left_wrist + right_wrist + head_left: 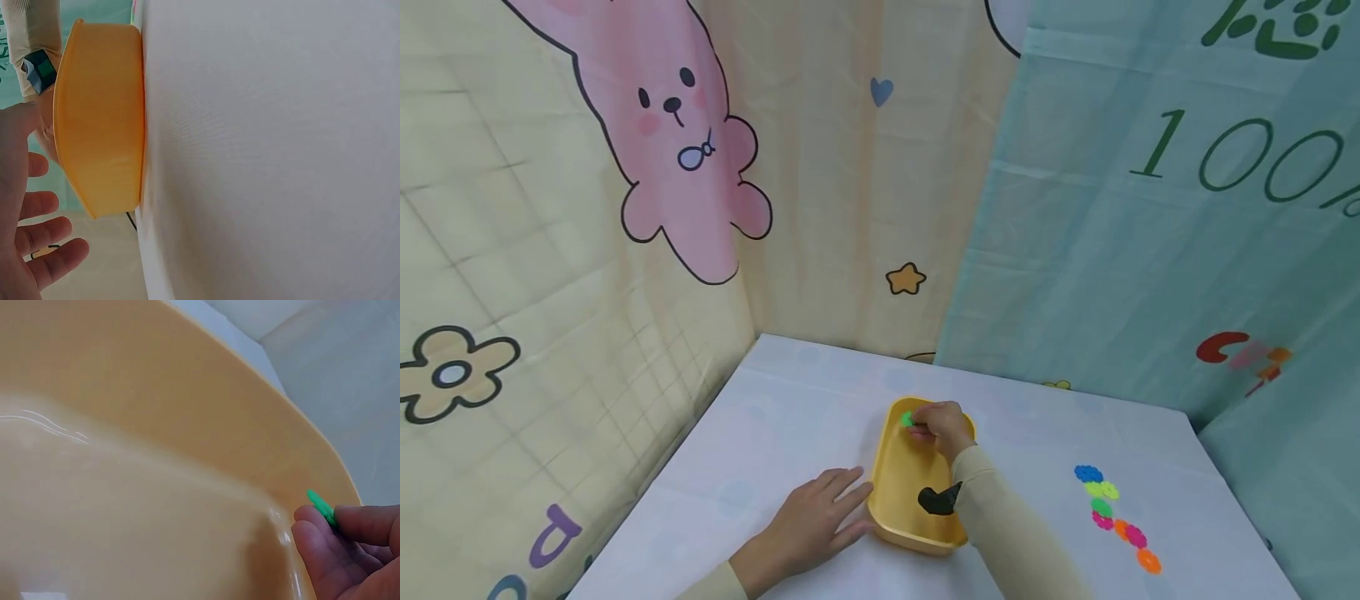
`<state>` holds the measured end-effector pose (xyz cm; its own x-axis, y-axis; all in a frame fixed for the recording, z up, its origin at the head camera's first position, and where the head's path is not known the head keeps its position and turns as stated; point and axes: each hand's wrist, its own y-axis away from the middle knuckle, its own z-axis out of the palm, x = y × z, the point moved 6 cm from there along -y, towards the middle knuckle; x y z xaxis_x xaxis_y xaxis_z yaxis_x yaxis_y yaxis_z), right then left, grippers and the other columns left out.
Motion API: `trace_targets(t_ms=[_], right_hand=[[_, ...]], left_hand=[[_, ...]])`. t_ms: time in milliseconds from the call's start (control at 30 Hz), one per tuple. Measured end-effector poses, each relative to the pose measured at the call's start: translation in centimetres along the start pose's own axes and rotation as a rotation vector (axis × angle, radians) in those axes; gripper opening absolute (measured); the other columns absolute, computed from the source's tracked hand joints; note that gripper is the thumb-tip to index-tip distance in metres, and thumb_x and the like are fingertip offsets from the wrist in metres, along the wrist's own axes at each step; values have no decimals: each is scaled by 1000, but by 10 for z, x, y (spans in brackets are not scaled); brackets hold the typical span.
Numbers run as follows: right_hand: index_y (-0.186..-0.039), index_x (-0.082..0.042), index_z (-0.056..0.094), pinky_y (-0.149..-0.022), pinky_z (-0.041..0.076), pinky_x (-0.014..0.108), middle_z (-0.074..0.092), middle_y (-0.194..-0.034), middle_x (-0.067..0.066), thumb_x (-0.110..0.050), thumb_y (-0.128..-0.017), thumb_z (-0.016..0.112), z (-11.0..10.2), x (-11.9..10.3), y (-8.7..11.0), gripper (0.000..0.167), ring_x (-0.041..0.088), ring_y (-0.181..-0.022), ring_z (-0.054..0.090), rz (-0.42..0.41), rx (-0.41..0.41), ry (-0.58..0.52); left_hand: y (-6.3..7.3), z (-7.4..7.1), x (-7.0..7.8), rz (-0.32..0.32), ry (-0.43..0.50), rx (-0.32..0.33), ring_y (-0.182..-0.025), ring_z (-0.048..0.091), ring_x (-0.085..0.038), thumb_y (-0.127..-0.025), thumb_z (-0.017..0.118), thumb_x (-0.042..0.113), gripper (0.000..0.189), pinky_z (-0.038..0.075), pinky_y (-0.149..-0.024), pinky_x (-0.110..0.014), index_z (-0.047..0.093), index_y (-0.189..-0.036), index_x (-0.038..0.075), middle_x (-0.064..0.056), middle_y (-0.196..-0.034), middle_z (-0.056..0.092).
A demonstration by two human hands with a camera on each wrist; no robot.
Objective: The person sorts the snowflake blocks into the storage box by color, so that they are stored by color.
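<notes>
Yellow plastic tray (pixel 898 492), long and shallow with rounded corners, set on a white worktop (pixel 805 400) in front of me. A person in cream sleeves has 1 hand over it and 1 beside it. The right hand (pixel 942 427) reaches over the far end, its thumb and fingers pinching a small bright green piece (pixel 907 419) inside the tray's outline, close to the far wall; whether the piece touches the tray, I cannot tell. A dark device (pixel 938 500) sits at that wrist. The left hand (pixel 816 521) is just beside the tray's left side, fingers spread and grasping nothing; I cannot tell if the fingertips meet the rim.

To the right of the tray, well apart from it, small colourful pieces (pixel 1102 521) lie in a slanting line, some overlapping: blue at the far end, then yellow, green, pink and orange, with orange nearest. Behind hang a cream cloth (pixel 820 167) printed with a pink animal (pixel 688 158) and a teal cloth (pixel 1075 275) reading "100%".
</notes>
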<state>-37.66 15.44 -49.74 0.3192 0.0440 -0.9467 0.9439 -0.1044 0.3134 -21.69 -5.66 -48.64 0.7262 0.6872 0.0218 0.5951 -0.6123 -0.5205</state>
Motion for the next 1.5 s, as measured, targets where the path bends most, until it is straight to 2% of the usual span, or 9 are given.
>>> trace_targets(t_ms=[167, 433, 633, 733, 867, 967, 1100, 1167, 1500], right_hand=[[-108, 15, 64, -61, 61, 31, 72, -88, 21, 10, -89, 66, 4, 6, -3, 20, 16, -56, 68, 36, 27, 11], [-103, 11, 66, -58, 61, 32, 73, -91, 28, 8, -88, 67, -2, 20, -7, 15, 19, -56, 68, 36, 97, 24], [-98, 8, 66, -56, 59, 30, 73, -90, 27, 5, -89, 70, -2, 23, -10, 10, 18, -56, 68, -4, 127, 65], [-95, 6, 66, -57, 59, 29, 73, -89, 24, 4, -89, 71, 0, 23, -11, 9, 16, -55, 67, 7, 141, 89], [-94, 6, 68, -58, 60, 29, 72, -83, 19, 4, -88, 72, 3, 19, -10, 8, 16, -55, 65, 12, 156, 155], [-86, 6, 70, -54, 56, 27, 66, -72, 13, 4, -87, 69, 8, 12, -8, 2, 18, -53, 61, -45, 152, 293], [-68, -1, 63, -48, 43, 25, 51, -58, 6, 4, -88, 63, 15, 3, -6, 20, 18, -48, 48, -138, 149, 485], [-61, -6, 58, -48, 39, 24, 45, -55, 3, 3, -88, 61, 19, 0, -5, 28, 17, -47, 43, -166, 152, 542], [-48, -15, 42, -45, 32, 25, 30, -45, -3, 4, -88, 60, 27, -8, 6, 48, 14, -42, 28, -256, 146, 636]], left_hand=[[2, 0, -2, -25, 6, -49, -118, 62, -22, -97, 66, 48, 48, 60, -81, -40, 66, -134, 18, -7, -137, 64], [6, 2, -4, -47, 17, -92, -120, 62, -23, -103, 53, 52, 49, 60, -82, -41, 65, -136, 18, -5, -136, 65], [9, 1, -4, -28, -13, -31, -118, 62, -21, -102, 57, 52, 48, 60, -82, -39, 67, -133, 18, -3, -132, 67], [8, 0, -4, -19, -9, -13, -118, 63, -21, -101, 58, 51, 47, 60, -82, -38, 68, -132, 18, -4, -131, 67], [9, 3, -5, -30, 4, -57, -119, 62, -22, -103, 54, 52, 47, 59, -84, -39, 68, -133, 18, -3, -132, 67], [10, 4, -6, -40, 5, -82, -119, 62, -22, -104, 52, 53, 48, 59, -85, -39, 67, -134, 19, -3, -132, 67], [10, 3, -7, -39, -4, -74, -120, 61, -22, -103, 53, 52, 48, 59, -86, -39, 66, -135, 19, -3, -132, 66], [10, 2, -8, -36, -7, -75, -121, 61, -22, -103, 53, 52, 48, 59, -86, -39, 65, -135, 19, -3, -133, 66], [9, 4, -7, -40, -4, -83, -123, 60, -23, -104, 50, 54, 49, 59, -87, -41, 65, -136, 20, -3, -134, 66]])
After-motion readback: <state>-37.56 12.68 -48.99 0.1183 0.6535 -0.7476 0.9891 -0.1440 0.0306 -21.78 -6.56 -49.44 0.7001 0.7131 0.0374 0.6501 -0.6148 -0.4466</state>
